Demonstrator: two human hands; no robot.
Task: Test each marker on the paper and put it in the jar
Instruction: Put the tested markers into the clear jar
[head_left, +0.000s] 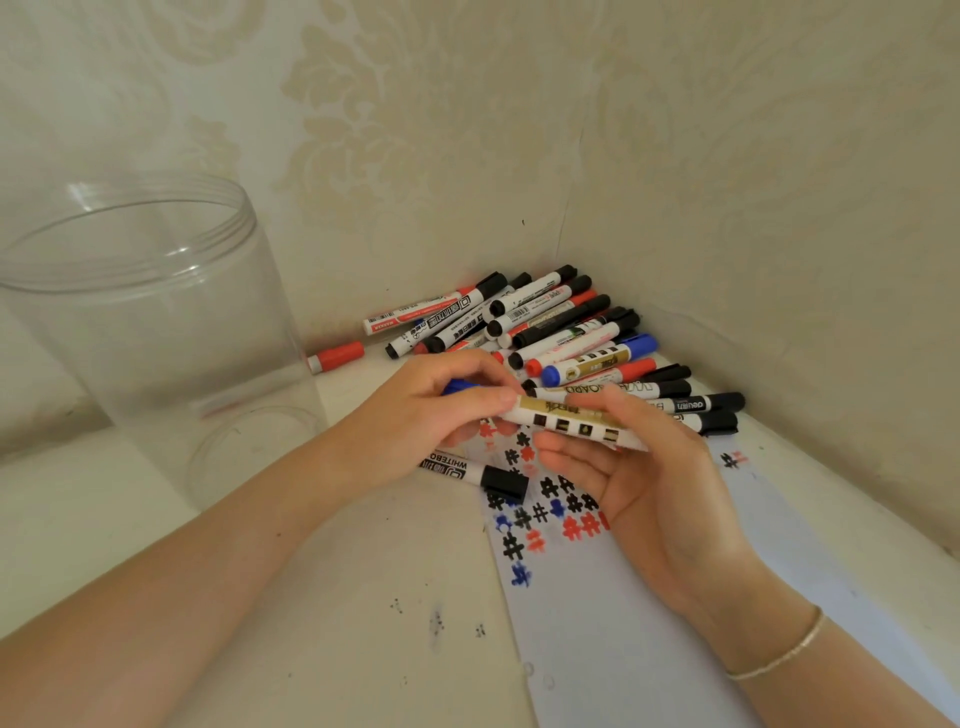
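A blue-capped marker (566, 421) is pinched at its cap end by the curled left hand (415, 415), its barrel cradled across the right hand's (639, 467) half-curled fingers, above the scribbled paper (623, 623). The clear jar (150, 322) stands well left.

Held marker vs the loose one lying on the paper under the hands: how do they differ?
The held marker has a blue cap and a gold label; the loose marker has a black cap and black print. The held marker is gripped by the left hand and right hand above the paper; the loose marker lies flat. Both have white barrels.
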